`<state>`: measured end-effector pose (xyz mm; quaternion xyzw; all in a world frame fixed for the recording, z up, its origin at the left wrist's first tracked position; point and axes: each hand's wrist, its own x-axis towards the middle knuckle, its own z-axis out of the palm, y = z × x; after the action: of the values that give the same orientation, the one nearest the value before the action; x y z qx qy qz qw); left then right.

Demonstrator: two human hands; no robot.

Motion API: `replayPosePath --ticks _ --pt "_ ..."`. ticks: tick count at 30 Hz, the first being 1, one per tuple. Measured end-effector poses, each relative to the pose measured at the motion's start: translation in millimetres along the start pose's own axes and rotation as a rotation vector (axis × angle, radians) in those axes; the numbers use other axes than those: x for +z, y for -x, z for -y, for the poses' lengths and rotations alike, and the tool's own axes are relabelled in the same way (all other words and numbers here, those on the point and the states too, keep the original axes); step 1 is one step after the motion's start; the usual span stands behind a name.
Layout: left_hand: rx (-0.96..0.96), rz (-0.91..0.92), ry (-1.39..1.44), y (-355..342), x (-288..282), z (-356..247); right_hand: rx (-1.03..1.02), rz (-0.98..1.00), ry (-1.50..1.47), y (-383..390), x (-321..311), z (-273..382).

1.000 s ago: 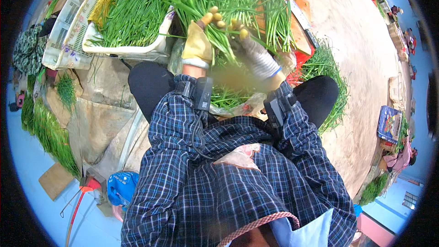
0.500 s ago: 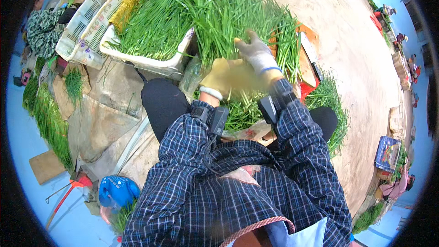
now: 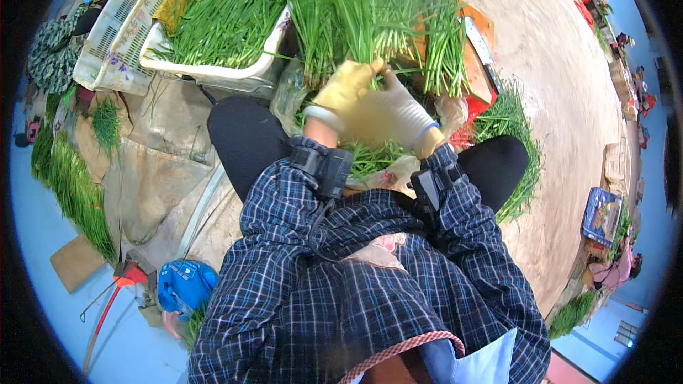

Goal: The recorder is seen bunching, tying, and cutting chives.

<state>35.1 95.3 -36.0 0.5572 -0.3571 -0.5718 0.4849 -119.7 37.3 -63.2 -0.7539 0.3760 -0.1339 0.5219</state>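
Long green garlic chives (image 3: 363, 14) lie heaped in front of me, their pale stem ends toward me. My left hand (image 3: 345, 92), in a yellow-palmed glove, is closed at the lower end of a bunch. My right hand (image 3: 400, 103), in a whitish knit glove, meets it there, thumb and fingers drawn together at the same stems. A blurry smudge covers the space between the palms, so the fingers are partly hidden. Below the hands, loose chive trimmings (image 3: 373, 158) lie in a clear plastic bag (image 3: 393, 173) between my knees.
Left of the heap stands a white basket (image 3: 206, 67) full of chives, beside stacked white crates (image 3: 117, 64). A knife (image 3: 477, 41) rests on an orange-brown board (image 3: 475, 71) at right. More chives (image 3: 516, 124) lie on the floor by my right knee.
My right hand, raised and spread over the heap before, has come down and in beside the left. The left hand has moved up to the stem ends. The view has shifted slightly.
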Motion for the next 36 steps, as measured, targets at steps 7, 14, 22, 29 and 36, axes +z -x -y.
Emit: replayPosePath --ticks 7,14,22,29,36 --pt "0.062 -0.471 0.109 18.6 0.0 -2.7 0.267 -0.01 -0.871 50.2 -39.1 62.6" --pt "-0.271 -0.1 0.475 39.7 22.5 -2.7 0.143 0.018 -1.207 64.9 -35.3 61.4" --pt "0.099 0.173 1.067 23.9 30.1 -21.1 0.188 0.276 -1.214 95.5 -3.0 66.2" --pt "0.229 -0.458 0.747 -2.1 -3.0 -28.7 -0.194 -0.174 -0.511 82.5 -45.8 42.2" --pt "-0.002 -0.683 0.594 2.7 4.1 -48.3 -0.315 -0.459 0.348 62.9 -12.8 78.9"
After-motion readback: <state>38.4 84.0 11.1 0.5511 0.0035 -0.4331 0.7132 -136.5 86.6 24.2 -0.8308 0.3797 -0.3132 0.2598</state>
